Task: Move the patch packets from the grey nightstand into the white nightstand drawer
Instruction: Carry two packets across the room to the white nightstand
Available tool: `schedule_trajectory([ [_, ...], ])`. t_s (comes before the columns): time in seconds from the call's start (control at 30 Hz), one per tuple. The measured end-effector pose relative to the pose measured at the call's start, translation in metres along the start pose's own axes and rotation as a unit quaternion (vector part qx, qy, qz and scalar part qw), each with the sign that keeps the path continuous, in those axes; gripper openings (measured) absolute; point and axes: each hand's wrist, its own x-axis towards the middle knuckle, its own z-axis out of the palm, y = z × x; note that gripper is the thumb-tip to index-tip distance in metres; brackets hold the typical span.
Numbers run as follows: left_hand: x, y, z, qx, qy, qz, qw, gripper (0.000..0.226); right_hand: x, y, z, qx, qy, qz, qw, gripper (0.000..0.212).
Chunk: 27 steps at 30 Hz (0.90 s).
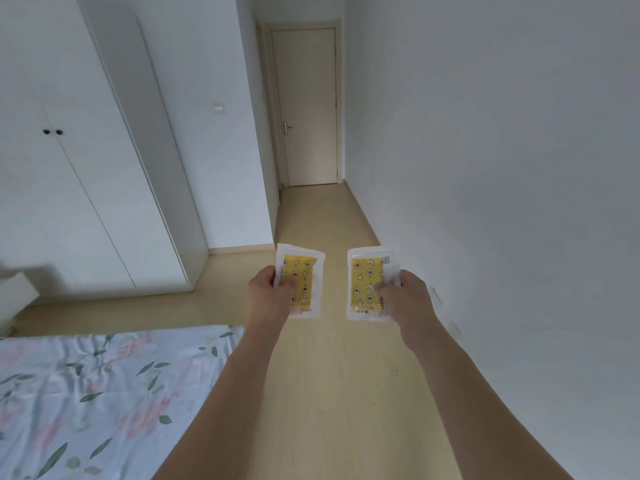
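My left hand (268, 295) grips a clear patch packet (306, 268) with a yellow patterned insert, thumb across its front. My right hand (405, 296) grips another yellow patch packet (363, 278), with what looks like more clear packet edges stacked behind it. Both packets are held upright at arm's length over the floor, a short gap between them. Neither nightstand is plainly in view.
A bed with a floral sheet (104, 393) fills the lower left. A white wardrobe (69, 168) lines the left wall. A white object (14, 296), blurred, sits at the far left edge. Pale wood floor (318, 220) leads along the right wall to a closed door (308, 105).
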Motion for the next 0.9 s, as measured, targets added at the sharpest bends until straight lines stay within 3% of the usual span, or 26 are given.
schedule_trajectory([
  [0.3,0.242,-0.053,0.025,-0.025,0.037,-0.017,0.999,0.017,0.222,-0.01,0.145,0.027,-0.053,-0.014,0.998,0.019],
  [0.57,0.477,-0.047,0.011,-0.009,0.082,-0.015,0.996,0.012,0.41,-0.064,0.282,0.014,-0.066,-0.035,0.997,0.021],
  [0.9,0.711,-0.092,-0.002,0.017,0.125,-0.042,0.991,0.009,0.613,-0.067,0.461,0.015,-0.127,-0.015,0.992,0.021],
])
